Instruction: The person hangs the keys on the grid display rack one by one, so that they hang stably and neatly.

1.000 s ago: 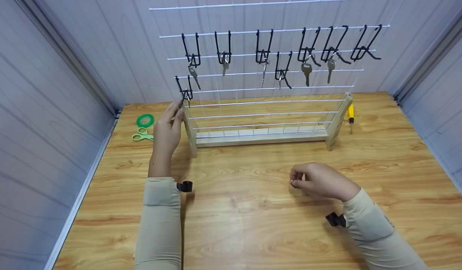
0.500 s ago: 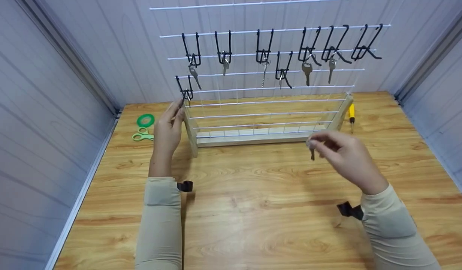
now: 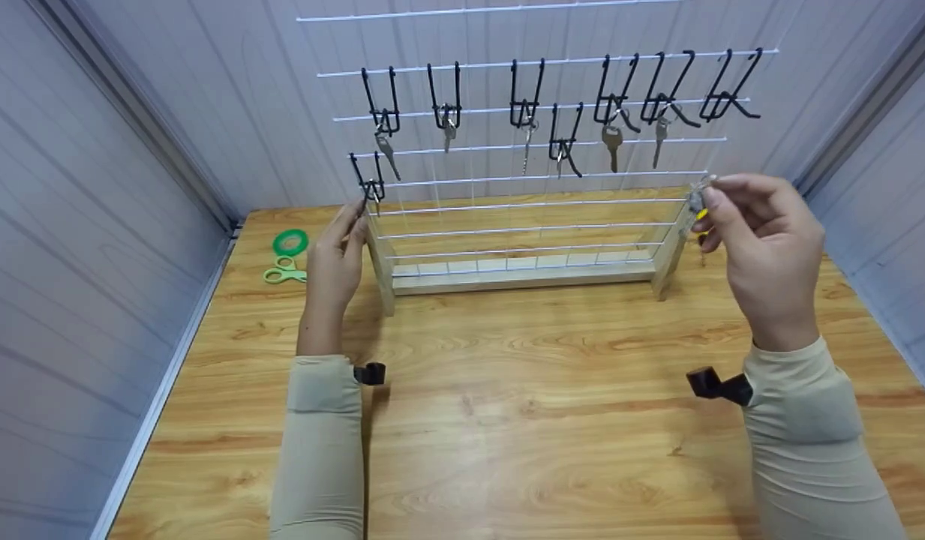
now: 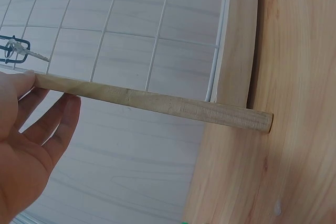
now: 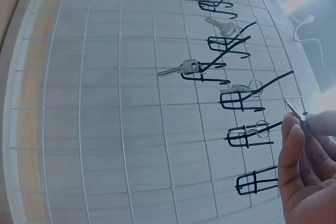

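Note:
On the left, my left hand [image 3: 336,259] holds the upper part of the wire rack's wooden side post [image 4: 131,98], thumb on one face and fingers on the other. My right hand [image 3: 777,247] is raised beside the rack's right post [image 3: 668,266] and pinches a key [image 3: 696,199] between thumb and fingertips. The key's blade [image 5: 294,107] pokes out past the fingers in the right wrist view. Black wire hooks hang on the white grid [image 3: 507,206], most with a key [image 3: 613,146] on them. The rightmost hook [image 3: 723,105] carries no key.
Green tape [image 3: 289,241] and light green scissors [image 3: 285,271] lie on the wooden table [image 3: 492,420] left of the rack. Behind my right fingers a yellow screwdriver [image 3: 703,215] is partly hidden. Panel walls [image 3: 94,285] enclose the table at the back and sides.
My right hand has risen from low over the table, up and to the right with the key, to beside the rack's right post. The left hand has stayed on the left post.

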Demonstrator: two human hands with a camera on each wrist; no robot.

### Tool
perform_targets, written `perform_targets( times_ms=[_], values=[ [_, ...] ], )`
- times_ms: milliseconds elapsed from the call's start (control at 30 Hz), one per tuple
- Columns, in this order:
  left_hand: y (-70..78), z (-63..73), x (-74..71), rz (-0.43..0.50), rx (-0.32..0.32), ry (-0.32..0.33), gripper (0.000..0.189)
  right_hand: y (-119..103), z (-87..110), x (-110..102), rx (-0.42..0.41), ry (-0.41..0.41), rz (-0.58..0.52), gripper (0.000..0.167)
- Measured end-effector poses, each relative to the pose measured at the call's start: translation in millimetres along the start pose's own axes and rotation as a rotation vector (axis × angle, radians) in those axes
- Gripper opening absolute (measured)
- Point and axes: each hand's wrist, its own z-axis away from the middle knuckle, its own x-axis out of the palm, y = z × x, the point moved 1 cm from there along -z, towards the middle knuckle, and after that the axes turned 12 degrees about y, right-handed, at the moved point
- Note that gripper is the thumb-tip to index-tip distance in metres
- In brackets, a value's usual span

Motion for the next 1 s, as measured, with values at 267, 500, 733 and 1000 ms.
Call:
perform_targets(
  times_ms=[267, 500, 733, 1000],
  values=[
    [-0.1, -0.2, -0.1, -0.003, -0.018, -0.003, 0.042, -7, -21.3, 7, 0.143, 0.146, -0.175, 0.021],
    [0.6, 1.0, -0.6, -0.024, 0.002, 0.001, 0.042, -4, -37.6, 9, 0.202, 0.243, -0.248, 0.023],
    [0.5, 1.1, -0.3, -0.034, -0.008, 0.004, 0.042, 9, -49.6, 8, 0.227, 0.247, -0.252, 0.023],
    [0.6, 1.0, 0.7, -0.02, -0.009, 0.011, 0.041, 20, -57.5, 6, 0.271, 0.235, -0.248, 0.023]
  ],
)
